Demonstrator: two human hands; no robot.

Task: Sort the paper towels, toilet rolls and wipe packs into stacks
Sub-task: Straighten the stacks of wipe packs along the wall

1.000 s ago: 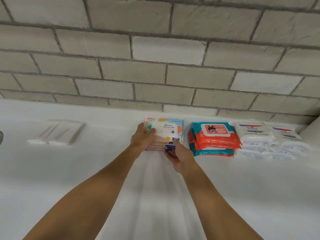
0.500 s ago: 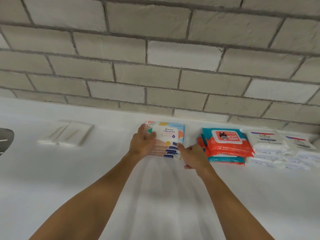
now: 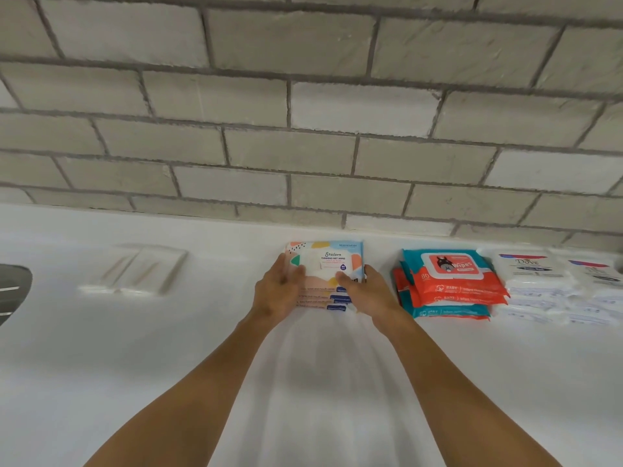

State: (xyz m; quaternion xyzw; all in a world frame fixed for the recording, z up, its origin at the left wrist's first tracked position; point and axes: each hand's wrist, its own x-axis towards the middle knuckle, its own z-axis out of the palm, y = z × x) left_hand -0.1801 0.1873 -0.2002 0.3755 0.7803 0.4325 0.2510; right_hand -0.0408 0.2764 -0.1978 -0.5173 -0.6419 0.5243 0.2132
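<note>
Here, the stack of pastel-patterned plastic wipe packs (image 3: pixel 332 261) on the white desk (image 3: pixel 168 365) is gripped between the left hand (image 3: pixel 279 291) and the right hand (image 3: pixel 369 294); orange-and-teal wipe packs (image 3: pixel 451 284) are stacked just right of the right hand.

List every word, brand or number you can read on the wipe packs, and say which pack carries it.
"Stalove": top pastel wipe pack
"CLEANING WET WIPES": same pack
"Wipes": lid of top red and teal wipe pack
"80": same pack, left of lid
"BABY": its front edge
"Dove": top white wipe pack
Text on the far-right white pack: blurred, unreadable
Smaller print elsewhere: too small
</note>
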